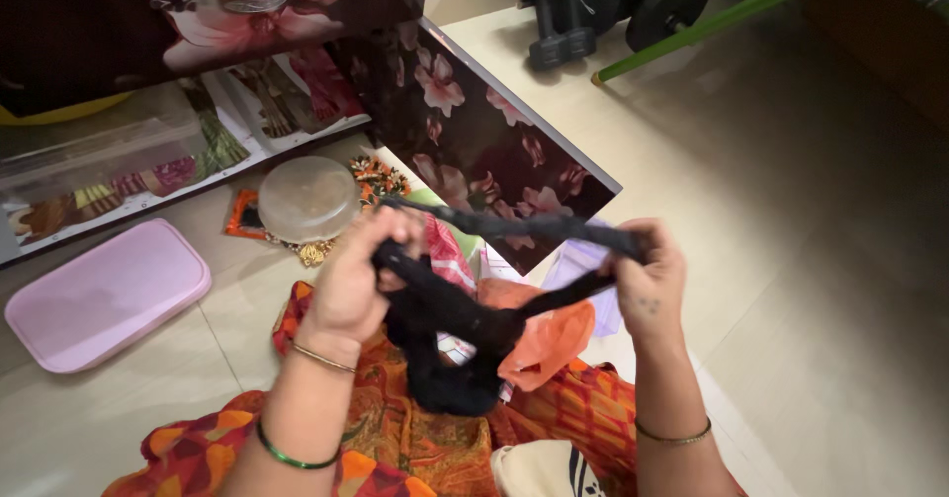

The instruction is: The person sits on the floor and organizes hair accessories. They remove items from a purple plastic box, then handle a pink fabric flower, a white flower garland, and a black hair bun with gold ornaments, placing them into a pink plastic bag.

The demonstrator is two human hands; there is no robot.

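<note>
Both fists, left hand [358, 278] and right hand [645, 282], around black garment [450, 334], fingertips hidden.

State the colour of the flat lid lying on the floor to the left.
Pale pink: the flat lid shows plainly in the head view.

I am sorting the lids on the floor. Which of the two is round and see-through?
The clear plastic lid, lying beyond the left hand, near the cupboard door. The other, a pink lid farther left, is rectangular and opaque.
</note>
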